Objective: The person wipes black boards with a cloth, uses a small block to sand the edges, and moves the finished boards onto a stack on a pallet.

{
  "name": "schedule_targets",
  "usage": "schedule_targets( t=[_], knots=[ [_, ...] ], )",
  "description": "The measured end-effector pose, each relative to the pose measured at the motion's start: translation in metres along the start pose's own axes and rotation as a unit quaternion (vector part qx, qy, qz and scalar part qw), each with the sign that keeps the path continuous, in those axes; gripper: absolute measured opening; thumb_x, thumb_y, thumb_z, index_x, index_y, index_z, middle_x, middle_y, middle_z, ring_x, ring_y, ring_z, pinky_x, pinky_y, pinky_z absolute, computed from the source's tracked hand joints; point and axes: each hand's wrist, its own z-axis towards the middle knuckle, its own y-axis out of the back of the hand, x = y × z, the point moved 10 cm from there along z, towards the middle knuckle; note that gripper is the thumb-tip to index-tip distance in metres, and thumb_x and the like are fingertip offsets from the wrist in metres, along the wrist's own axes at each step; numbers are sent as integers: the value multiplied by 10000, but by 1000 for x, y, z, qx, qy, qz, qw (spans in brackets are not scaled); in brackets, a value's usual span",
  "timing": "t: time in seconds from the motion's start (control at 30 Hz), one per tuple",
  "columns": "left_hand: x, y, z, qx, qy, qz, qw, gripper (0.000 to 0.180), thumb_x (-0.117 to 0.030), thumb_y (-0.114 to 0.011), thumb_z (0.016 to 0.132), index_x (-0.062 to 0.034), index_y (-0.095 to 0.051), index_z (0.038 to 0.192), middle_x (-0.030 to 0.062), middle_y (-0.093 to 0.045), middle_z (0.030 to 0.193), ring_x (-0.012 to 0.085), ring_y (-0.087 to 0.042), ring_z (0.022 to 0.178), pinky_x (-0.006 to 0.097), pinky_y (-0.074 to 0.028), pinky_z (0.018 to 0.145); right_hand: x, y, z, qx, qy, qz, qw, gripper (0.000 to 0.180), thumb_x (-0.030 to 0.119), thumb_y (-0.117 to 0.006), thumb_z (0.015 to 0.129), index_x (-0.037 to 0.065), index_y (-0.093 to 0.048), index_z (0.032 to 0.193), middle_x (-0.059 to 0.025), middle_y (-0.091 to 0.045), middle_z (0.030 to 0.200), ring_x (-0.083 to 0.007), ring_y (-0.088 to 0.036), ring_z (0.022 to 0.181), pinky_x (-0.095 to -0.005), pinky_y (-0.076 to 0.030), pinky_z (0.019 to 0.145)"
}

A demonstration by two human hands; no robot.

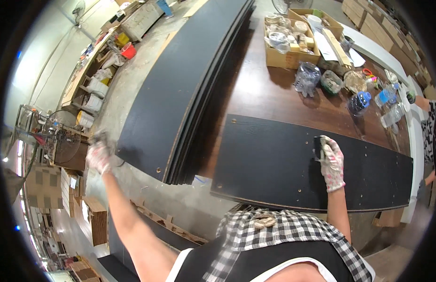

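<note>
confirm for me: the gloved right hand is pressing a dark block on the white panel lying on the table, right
Not quite. In the head view the panel under the right hand is black, not white. The rest holds: the gloved hand presses a small dark block on that panel, which lies on the table.

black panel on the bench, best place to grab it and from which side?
Likely the near long edge of the panel, from the person's side. It lies flat on the bench, so its faces offer no grip, and that edge seems to overhang the bench. The right hand rests on top; the far side is crowded with bottles and boxes.
</note>
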Motion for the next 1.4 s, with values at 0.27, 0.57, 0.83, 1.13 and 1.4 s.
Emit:
schedule_targets(
  t=[0.27, 0.57, 0.83, 1.13, 1.4],
  knots=[
    [-135, 92, -259, 162, -347, -441, 812, 359, -249, -706, 819, 4, -675, 1071, 120, -688, 959, 225, -656, 841, 333, -532, 800, 2, -48, 15, 146, -26, 63, 987, 274, 71, -612, 929, -10, -606, 1190, -77, -672, 1078, -148, -662, 885, -297, -567, 803],
    [-287, 3, -565, 241, -595, -323, 695, 547, -350, -823, 639, -171, -655, 1127, 106, -499, 1366, 390, -369, 1344, 636, -193, 1122, 23, -75, 1, 230, -14, -53, 972, 282, 27, -636, 905, 2, -651, 1186, -58, -692, 1064, -84, -626, 823, -219, -507, 699],
    [-282, -53, -614, 451, -561, -298, 627, 563, -368, -637, 876, -76, -527, 1344, 137, -509, 1388, 311, -460, 1304, 413, -332, 1109, 14, -282, -106, 562, 332, -272, 707, 297, 154, -688, 780, 79, -658, 1066, -114, -659, 1048, -297, -634, 969, -391, -514, 849],
    [-270, -57, -615, 479, -545, -464, 509, 532, -334, -639, 826, -87, -578, 1293, 161, -530, 1352, 363, -440, 1296, 465, -311, 1105, -89, -350, -200, 677, 376, -447, 448, 253, 272, -661, 803, 139, -639, 1017, -48, -588, 1030, -262, -567, 935, -407, -482, 753],
    [-292, -33, -597, 346, -658, -377, 552, 588, -407, -690, 701, -87, -636, 1190, 157, -449, 1414, 386, -317, 1375, 533, -190, 1166, -68, -372, -73, 593, 388, -511, 487, 225, 301, -642, 844, 126, -690, 978, -79, -644, 988, -301, -599, 976, -434, -498, 818]
  ],
)
